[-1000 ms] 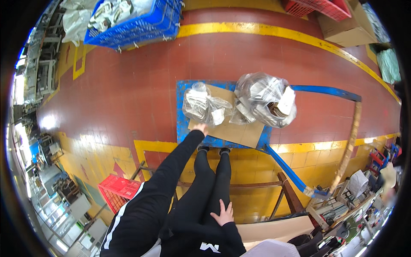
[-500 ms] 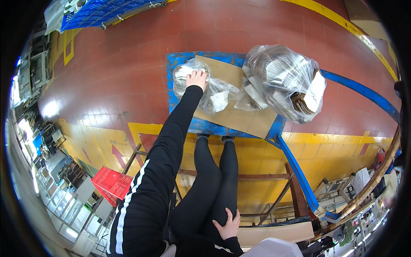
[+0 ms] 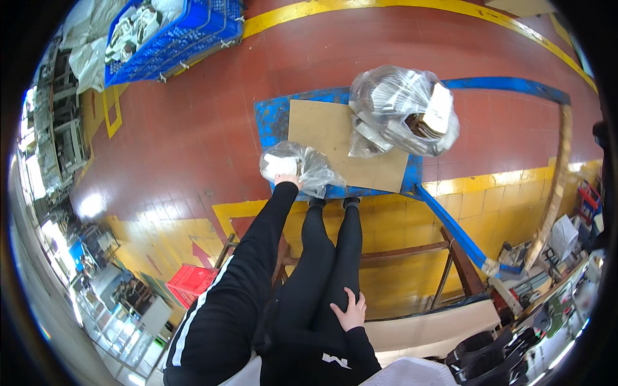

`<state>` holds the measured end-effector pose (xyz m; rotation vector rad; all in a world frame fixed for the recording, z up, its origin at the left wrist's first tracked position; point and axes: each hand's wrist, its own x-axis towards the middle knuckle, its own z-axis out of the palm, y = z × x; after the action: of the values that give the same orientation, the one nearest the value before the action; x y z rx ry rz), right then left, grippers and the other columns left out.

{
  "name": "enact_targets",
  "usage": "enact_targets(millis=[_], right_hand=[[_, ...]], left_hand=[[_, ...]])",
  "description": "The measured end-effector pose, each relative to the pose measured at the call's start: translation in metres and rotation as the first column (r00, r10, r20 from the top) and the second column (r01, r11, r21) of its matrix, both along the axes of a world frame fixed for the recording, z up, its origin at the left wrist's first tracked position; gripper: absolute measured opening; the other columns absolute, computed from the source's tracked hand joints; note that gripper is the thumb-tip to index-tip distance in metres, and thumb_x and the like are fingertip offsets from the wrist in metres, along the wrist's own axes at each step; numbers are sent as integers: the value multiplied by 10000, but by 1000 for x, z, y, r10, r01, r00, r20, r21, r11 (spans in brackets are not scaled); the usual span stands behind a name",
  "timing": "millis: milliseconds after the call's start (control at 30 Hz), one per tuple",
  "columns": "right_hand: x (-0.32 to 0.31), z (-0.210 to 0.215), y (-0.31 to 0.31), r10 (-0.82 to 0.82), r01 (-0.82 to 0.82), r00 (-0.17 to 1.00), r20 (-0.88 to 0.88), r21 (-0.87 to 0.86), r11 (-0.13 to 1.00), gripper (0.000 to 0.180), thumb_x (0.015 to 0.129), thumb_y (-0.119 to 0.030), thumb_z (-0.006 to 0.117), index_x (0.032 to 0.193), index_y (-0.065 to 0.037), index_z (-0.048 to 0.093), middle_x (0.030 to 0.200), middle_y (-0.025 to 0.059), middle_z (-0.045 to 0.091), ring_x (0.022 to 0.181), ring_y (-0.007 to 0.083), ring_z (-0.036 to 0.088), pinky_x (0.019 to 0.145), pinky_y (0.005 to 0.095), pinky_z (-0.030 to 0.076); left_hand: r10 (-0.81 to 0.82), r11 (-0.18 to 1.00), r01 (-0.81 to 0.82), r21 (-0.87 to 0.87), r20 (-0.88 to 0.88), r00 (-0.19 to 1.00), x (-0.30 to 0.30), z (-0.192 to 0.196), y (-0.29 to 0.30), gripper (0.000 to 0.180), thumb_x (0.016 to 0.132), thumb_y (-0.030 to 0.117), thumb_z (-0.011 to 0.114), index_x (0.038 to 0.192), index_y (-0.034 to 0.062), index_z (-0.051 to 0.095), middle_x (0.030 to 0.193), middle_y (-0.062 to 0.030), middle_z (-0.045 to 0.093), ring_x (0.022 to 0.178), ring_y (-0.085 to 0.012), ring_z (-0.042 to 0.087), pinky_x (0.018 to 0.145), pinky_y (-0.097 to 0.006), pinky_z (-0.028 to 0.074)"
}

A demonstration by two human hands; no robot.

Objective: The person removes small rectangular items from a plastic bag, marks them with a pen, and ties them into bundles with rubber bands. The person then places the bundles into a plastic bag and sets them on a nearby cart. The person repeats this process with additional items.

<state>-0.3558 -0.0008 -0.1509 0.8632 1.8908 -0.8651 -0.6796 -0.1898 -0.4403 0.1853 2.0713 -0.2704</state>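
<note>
My left hand (image 3: 288,179) grips the top of a small clear plastic bag (image 3: 315,168) with white pieces inside. The bag sits at the near left of a blue flat cart (image 3: 273,122), by its near edge. My fingertips are partly hidden in the plastic. Resting on my right thigh, my right hand (image 3: 351,311) has its fingers spread and holds nothing. A larger clear bag (image 3: 393,90), stuffed with stacked white and brown pieces, stands at the cart's far right. Beneath both bags lies a brown cardboard sheet (image 3: 315,125).
The cart's blue handle frame (image 3: 450,222) extends to the right. A blue crate (image 3: 187,48) with fabric-like pieces stands at the far left, and a red crate (image 3: 190,283) at the near left. My feet are against the cart's near edge. A brown metal frame (image 3: 402,253) is beside my legs.
My left hand has drawn the small bag nearer to me, away from the larger bag. My right hand stays on my thigh. The view has also shifted.
</note>
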Motion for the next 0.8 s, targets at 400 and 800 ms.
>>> enact_targets(millis=[400,800], right_hand=[[21,77,-31,-684,653,618,-389,-232,721,293,875,-145,612,1143,-31,584,1014,140,651,905,232,635,815,318,495],[104,140,-18,-572,-130,-650,500,-815,-565,625,896,-543,482,1366,-143,384,1294,120,481,1155,301,495,986,497,374]], left_hand=[[-96,904,41,427,109,989,95,294,42,649,750,665,568,809,31,690,780,-210,665,795,-361,652,757,-417,501],[-554,710,-37,703,591,586,213,582,179,221,802,210,685,741,-1,662,613,17,580,546,-41,510,512,-221,403]])
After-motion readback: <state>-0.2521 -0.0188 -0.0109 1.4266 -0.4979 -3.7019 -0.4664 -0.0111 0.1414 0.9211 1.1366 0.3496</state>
